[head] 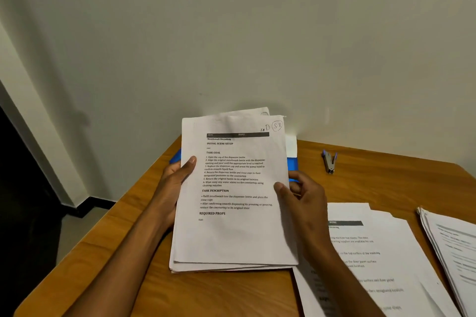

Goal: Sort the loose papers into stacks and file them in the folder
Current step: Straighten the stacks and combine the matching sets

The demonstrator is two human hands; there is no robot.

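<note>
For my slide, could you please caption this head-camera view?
Both hands, left hand and right hand, grip a paper stack above a blue folder on the wooden table.

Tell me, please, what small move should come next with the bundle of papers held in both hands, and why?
Probably tap the held stack square on the wooden table: its lower edges are fanned and a sheet pokes out at the top. The left hand and right hand already grip its sides, and the blue folder lies behind.

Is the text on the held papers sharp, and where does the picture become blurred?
Head view: the print on the held papers is sharp and readable; the stacks at right blur toward the frame edge; the lighting is dim and the table edge looks bent by the wide lens.
</note>
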